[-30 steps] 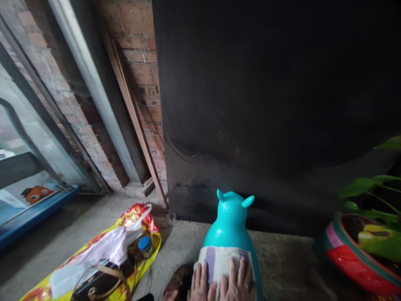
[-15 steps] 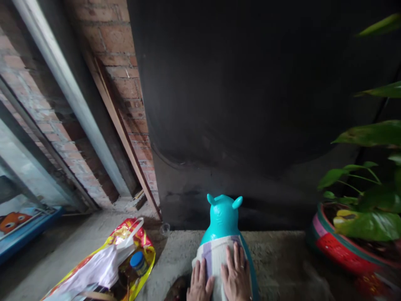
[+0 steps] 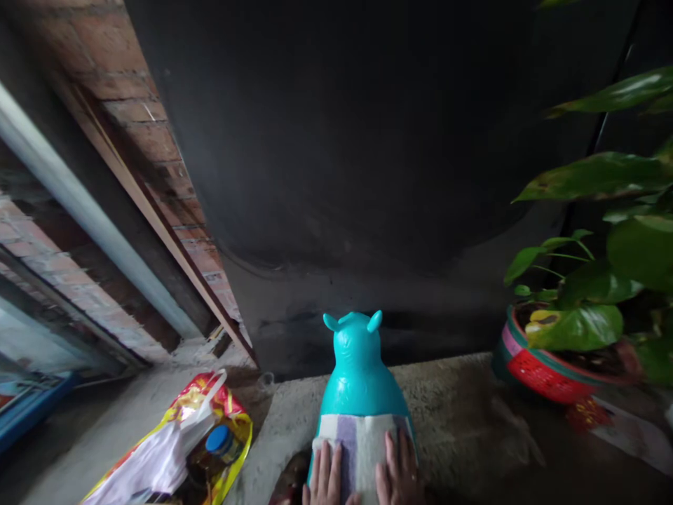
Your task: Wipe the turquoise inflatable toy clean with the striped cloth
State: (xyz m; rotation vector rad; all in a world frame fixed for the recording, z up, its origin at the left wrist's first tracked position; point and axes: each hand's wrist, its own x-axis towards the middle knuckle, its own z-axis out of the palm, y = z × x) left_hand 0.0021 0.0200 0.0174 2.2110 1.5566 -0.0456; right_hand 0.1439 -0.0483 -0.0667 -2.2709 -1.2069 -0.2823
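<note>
A turquoise inflatable animal toy (image 3: pixel 360 382) with two small ears stands in front of me, its head toward the dark panel. Over its back lies a white cloth with purple-grey stripes (image 3: pixel 362 445). My left hand (image 3: pixel 326 480) rests flat on the cloth's left side, fingers stretched forward. On the right side of the cloth, my right hand (image 3: pixel 398 473) also lies with its fingers extended. The bottom edge of the view cuts off both hands and the rear of the toy.
A big dark panel (image 3: pixel 357 175) rises behind the toy. To the left lies a red and yellow bag (image 3: pixel 239 414) with a blue-lidded jar (image 3: pixel 221 442). A potted plant (image 3: pixel 547 372) stands at right. A wooden strip (image 3: pixel 173 242) leans against the brick wall (image 3: pixel 158 140).
Both hands and the cloth have shifted back toward me, baring more of the toy's turquoise back. The view has turned somewhat to the right and tilted.
</note>
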